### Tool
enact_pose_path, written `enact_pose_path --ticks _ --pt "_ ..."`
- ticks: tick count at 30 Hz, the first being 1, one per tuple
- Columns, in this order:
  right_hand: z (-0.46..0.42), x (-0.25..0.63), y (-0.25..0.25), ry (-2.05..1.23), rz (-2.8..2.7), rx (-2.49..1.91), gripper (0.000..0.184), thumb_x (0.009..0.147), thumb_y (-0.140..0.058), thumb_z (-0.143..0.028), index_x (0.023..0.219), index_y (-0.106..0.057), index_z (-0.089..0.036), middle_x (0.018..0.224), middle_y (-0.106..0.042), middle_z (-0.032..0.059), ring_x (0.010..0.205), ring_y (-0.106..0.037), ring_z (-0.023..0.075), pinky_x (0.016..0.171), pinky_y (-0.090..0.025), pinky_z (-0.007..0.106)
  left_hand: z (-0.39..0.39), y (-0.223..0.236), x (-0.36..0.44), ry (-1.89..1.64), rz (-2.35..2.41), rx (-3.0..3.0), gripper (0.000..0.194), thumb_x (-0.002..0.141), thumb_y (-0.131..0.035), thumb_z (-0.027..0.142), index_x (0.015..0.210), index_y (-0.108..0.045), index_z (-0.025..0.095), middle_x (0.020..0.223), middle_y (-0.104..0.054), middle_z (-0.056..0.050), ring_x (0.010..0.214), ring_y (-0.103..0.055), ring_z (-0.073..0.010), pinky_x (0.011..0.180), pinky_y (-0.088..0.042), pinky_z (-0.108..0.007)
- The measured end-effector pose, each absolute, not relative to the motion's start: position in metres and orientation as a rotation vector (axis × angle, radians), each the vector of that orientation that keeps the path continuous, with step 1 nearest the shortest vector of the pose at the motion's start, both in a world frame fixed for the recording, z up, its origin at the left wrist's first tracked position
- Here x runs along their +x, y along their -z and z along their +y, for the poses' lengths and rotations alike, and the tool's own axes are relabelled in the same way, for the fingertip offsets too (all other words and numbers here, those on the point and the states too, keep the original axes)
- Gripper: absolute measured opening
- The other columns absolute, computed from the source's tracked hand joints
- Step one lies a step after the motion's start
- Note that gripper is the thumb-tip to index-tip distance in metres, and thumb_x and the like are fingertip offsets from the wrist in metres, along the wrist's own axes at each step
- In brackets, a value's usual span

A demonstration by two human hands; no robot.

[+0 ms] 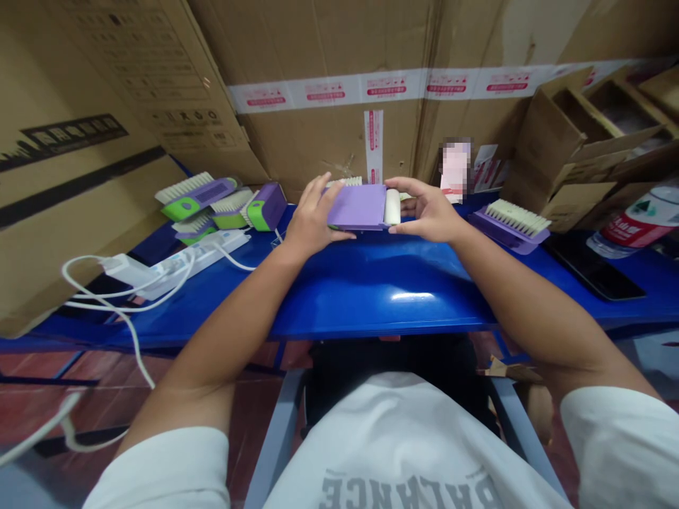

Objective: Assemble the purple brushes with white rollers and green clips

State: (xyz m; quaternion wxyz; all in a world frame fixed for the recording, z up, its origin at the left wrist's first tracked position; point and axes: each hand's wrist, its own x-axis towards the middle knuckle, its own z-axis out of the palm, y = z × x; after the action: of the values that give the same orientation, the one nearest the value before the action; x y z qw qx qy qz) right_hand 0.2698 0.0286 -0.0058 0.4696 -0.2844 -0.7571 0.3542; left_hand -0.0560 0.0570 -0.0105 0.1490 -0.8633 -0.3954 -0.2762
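Observation:
Both my hands hold a purple brush device [358,206] with a white roller end, just above the blue table [371,297] near its far edge. My left hand [312,219] grips its left side, fingers wrapped over the top. My right hand [427,210] holds the right end by the white roller, fingers curled round it. White bristles show behind the device.
A pile of purple and green brushes [223,205] lies at the left. A single purple brush [512,225] lies at the right. A white power strip with cables [175,265], a black phone [597,268], a water bottle [639,223] and stacked cardboard boxes [578,134] surround the table.

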Motion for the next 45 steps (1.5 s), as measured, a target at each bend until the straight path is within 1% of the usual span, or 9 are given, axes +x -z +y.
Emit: enact_pose_path --ticks 4,8,14,19,25,32,35,38,45 --pt "0.032 0.272 0.011 -0.896 -1.92 -0.638 0.106 0.067 -0.113 -0.051 0.161 -0.071 -0.028 0.155 -0.077 0.0116 0.118 -0.085 0.0306 0.11 -0.074 0.05 0.069 0.022 -0.059 0.885 -1.103 -2.552 0.129 0.074 -0.099 0.086 0.177 -0.05 0.026 0.17 -0.061 -0.025 0.16 -0.059 -0.0535 0.137 -0.046 -0.071" --pt "0.039 0.276 0.018 -0.916 -1.969 -0.618 0.104 0.071 -0.112 -0.046 0.163 -0.07 -0.027 0.159 -0.074 0.0138 0.123 -0.084 0.0335 0.115 -0.071 0.058 0.07 0.028 -0.058 0.967 -1.113 -2.578 0.121 0.08 -0.097 0.081 0.177 -0.05 0.026 0.163 -0.063 -0.023 0.151 -0.063 -0.0503 0.132 -0.051 -0.068" --pt "0.044 0.275 0.027 -0.898 -1.981 -0.619 0.101 0.078 -0.106 -0.039 0.17 -0.065 -0.028 0.162 -0.072 0.015 0.129 -0.084 0.0378 0.119 -0.068 0.066 0.062 0.026 -0.052 0.94 -1.145 -2.511 0.109 0.08 -0.101 0.065 0.169 -0.055 0.022 0.155 -0.062 -0.024 0.144 -0.063 -0.0486 0.127 -0.053 -0.066" --pt "0.037 0.273 0.017 -0.839 -1.986 -0.606 0.096 0.079 -0.104 -0.031 0.168 -0.069 -0.032 0.181 -0.058 0.0139 0.134 -0.082 0.0372 0.117 -0.07 0.061 0.058 0.024 -0.05 0.956 -1.181 -2.41 0.098 0.084 -0.096 0.07 0.161 -0.059 0.024 0.159 -0.066 -0.024 0.144 -0.064 -0.0508 0.126 -0.05 -0.065" --pt "0.031 0.279 0.003 -0.978 -2.011 -0.649 0.094 0.076 -0.105 -0.03 0.165 -0.072 -0.029 0.164 -0.074 0.0123 0.128 -0.083 0.036 0.108 -0.075 0.057 0.058 0.022 -0.051 0.916 -1.16 -2.446 0.096 0.086 -0.09 0.076 0.16 -0.06 0.023 0.161 -0.069 -0.025 0.15 -0.064 -0.0524 0.125 -0.05 -0.065" --pt "0.029 0.275 0.003 -1.005 -1.912 -0.644 0.087 0.073 -0.105 -0.023 0.155 -0.076 -0.028 0.16 -0.075 0.0109 0.123 -0.083 0.0298 0.103 -0.075 0.045 0.064 0.024 -0.054 0.986 -1.103 -2.419 0.093 0.085 -0.092 0.075 0.157 -0.062 0.024 0.156 -0.073 -0.023 0.144 -0.068 -0.049 0.123 -0.054 -0.064" --pt "0.028 0.277 -0.002 -1.151 -1.885 -0.626 0.087 0.068 -0.11 -0.019 0.148 -0.077 -0.025 0.15 -0.079 0.0102 0.114 -0.085 0.0262 0.096 -0.075 0.039 0.067 0.023 -0.057 0.974 -1.041 -2.475 0.094 0.085 -0.091 0.076 0.156 -0.062 0.022 0.154 -0.073 -0.022 0.143 -0.069 -0.0484 0.125 -0.054 -0.065" --pt "0.026 0.283 -0.008 -1.334 -1.848 -0.539 0.088 0.063 -0.113 -0.019 0.142 -0.077 -0.025 0.154 -0.076 0.0101 0.111 -0.086 0.023 0.094 -0.075 0.034 0.069 0.024 -0.06 0.98 -0.959 -2.531 0.096 0.084 -0.089 0.078 0.156 -0.062 0.022 0.151 -0.073 -0.022 0.141 -0.07 -0.0479 0.124 -0.055 -0.065" --pt "0.013 0.289 -0.014 -1.616 -1.707 -0.366 0.091 0.067 -0.11 -0.016 0.142 -0.061 -0.033 0.165 -0.071 0.0061 0.125 -0.085 0.0215 0.1 -0.075 0.035 0.073 0.027 -0.064 1.105 -0.845 -2.538 0.104 0.082 -0.082 0.09 0.157 -0.059 0.021 0.147 -0.073 -0.022 0.134 -0.073 -0.0467 0.119 -0.059 -0.064"
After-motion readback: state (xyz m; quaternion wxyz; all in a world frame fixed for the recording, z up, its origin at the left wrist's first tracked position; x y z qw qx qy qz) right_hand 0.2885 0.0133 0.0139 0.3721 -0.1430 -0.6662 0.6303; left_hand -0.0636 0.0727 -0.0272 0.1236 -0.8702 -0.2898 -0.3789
